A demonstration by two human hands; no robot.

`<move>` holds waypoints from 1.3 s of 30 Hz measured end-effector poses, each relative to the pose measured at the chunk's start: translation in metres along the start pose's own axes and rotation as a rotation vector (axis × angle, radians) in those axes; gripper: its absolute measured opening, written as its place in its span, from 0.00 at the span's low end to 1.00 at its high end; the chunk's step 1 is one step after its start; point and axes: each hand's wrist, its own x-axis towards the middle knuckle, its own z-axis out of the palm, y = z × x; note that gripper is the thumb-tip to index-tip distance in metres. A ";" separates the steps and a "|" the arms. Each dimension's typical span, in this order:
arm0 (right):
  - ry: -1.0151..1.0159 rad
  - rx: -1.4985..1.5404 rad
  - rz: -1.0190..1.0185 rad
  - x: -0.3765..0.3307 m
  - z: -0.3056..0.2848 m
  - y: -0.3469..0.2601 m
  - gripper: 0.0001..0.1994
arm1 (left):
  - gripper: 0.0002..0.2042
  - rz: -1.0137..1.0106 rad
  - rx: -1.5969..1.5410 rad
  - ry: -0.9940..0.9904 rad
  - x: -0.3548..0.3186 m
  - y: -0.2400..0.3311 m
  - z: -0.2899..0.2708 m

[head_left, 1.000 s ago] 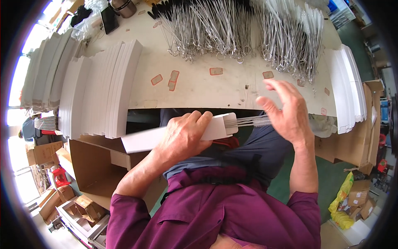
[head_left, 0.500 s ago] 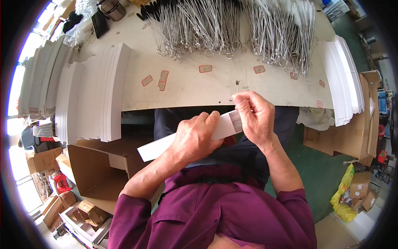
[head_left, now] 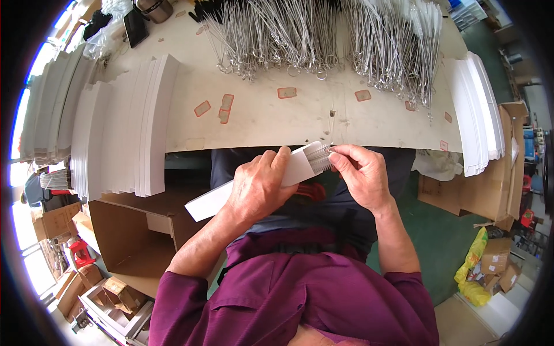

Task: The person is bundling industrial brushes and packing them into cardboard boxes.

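A long, slim white cardboard box (head_left: 209, 200) lies slantwise above my lap, its open end up to the right. My left hand (head_left: 258, 183) is wrapped round its middle. Thin wire brushes with bristled ends (head_left: 318, 157) stick out of that open end. At their tips, the thumb and forefinger of my right hand (head_left: 365, 177) are pinched together; exactly which brush ends they grip is hard to see. Across the table lie heaps of wire-handled brushes (head_left: 283, 43) with looped ends pointing toward me, and another heap (head_left: 392, 55) to the right.
Stacked white boxes (head_left: 153, 127) line the left side of the table (head_left: 248, 127); more white boxes (head_left: 476, 115) stand at the right edge. An open brown carton (head_left: 135, 236) sits below left, another carton (head_left: 456, 184) below right. A phone (head_left: 136, 29) and metal flask (head_left: 154, 8) lie far left.
My right hand has moved down slightly and turned, and the bristled brush ends now show at the box's opening. The box has shifted a little left, still in my left hand.
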 end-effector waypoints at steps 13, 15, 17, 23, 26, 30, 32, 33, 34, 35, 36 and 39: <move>-0.235 0.642 0.306 0.010 0.000 0.014 0.14 | 0.29 0.003 -0.030 0.012 -0.011 -0.012 0.002; -0.191 0.612 0.319 0.010 0.006 0.012 0.13 | 0.29 -0.059 -0.040 -0.038 -0.012 -0.012 0.003; -0.153 0.520 0.282 0.008 0.012 0.009 0.12 | 0.29 -0.043 -0.044 -0.026 -0.012 -0.010 0.004; 0.085 0.055 0.010 0.004 0.034 0.009 0.12 | 0.29 -0.039 -0.036 -0.013 -0.010 -0.007 0.008; 0.156 0.146 0.053 0.005 0.042 0.009 0.12 | 0.30 -0.068 -0.054 -0.016 -0.008 -0.004 0.009; 0.225 0.243 -0.001 0.005 0.052 0.010 0.11 | 0.30 -0.113 -0.068 -0.012 -0.006 -0.003 0.014; 0.245 0.248 -0.019 0.003 0.055 0.011 0.11 | 0.30 -0.111 -0.077 -0.005 -0.006 -0.003 0.015; 0.262 0.258 -0.022 0.002 0.058 0.014 0.11 | 0.30 -0.109 -0.086 0.003 -0.007 -0.003 0.015; 0.280 0.266 -0.024 0.002 0.060 0.015 0.10 | 0.30 -0.110 -0.087 0.003 -0.007 -0.004 0.018; 0.279 0.266 -0.024 0.001 0.061 0.016 0.10 | 0.29 -0.085 -0.089 0.026 -0.008 -0.005 0.020; 0.267 0.337 0.030 0.000 0.061 0.016 0.10 | 0.29 -0.060 -0.091 0.050 -0.009 -0.006 0.022; 0.280 0.366 0.044 -0.003 0.066 0.022 0.09 | 0.29 -0.116 -0.085 -0.001 -0.009 -0.004 0.021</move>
